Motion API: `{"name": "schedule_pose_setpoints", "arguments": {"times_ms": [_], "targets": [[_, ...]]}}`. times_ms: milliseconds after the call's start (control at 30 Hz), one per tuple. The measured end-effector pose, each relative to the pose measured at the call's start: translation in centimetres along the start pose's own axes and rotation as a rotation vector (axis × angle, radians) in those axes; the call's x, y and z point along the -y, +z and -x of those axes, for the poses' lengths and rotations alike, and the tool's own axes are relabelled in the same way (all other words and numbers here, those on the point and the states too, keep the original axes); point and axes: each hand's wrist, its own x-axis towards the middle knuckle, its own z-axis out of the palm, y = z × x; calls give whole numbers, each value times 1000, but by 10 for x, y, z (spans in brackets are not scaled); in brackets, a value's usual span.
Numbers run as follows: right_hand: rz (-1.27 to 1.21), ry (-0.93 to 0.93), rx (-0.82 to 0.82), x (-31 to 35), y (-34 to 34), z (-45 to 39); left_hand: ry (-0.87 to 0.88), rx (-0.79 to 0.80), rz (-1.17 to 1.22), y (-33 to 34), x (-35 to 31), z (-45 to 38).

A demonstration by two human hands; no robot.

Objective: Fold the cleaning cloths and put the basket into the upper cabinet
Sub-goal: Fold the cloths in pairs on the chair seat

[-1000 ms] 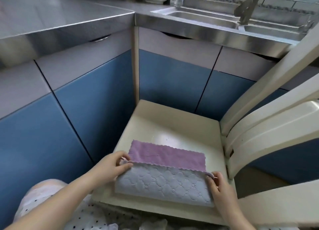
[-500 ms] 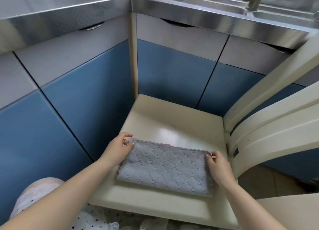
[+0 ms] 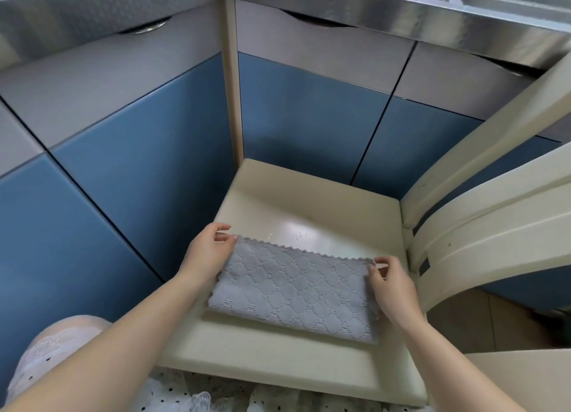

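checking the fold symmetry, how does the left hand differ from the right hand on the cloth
The left hand is at the far left corner of the grey cloth, its palm lying over the cloth's left edge; the right hand is at the far right corner, beside the right edge. The left hand sits farther from the camera than the right hand. Both have thumb and fingertips at the scalloped far edge, on the cream chair seat.

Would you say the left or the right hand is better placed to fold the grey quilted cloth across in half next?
Either, marginally the right hand: it pinches the far right corner of the grey quilted cloth on the cream chair seat, and the left hand holds the opposite corner as anchor.
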Motion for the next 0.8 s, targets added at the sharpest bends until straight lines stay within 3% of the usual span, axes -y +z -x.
{"name": "schedule_pose_setpoints", "arguments": {"times_ms": [133,200,267,400,800], "targets": [[120,-318,-142,3,12,17,315,-69,-290,18,-1,26],[238,-499,-109,16,32,30,515,29,-461,41,-4,44],[416,-578,3,32,57,44,606,147,-662,68,-7,57],[588,-511,181,45,83,53,505,238,-882,91,-13,65],[666,-397,223,-7,34,40,388,212,-1029,59,10,42]]}}
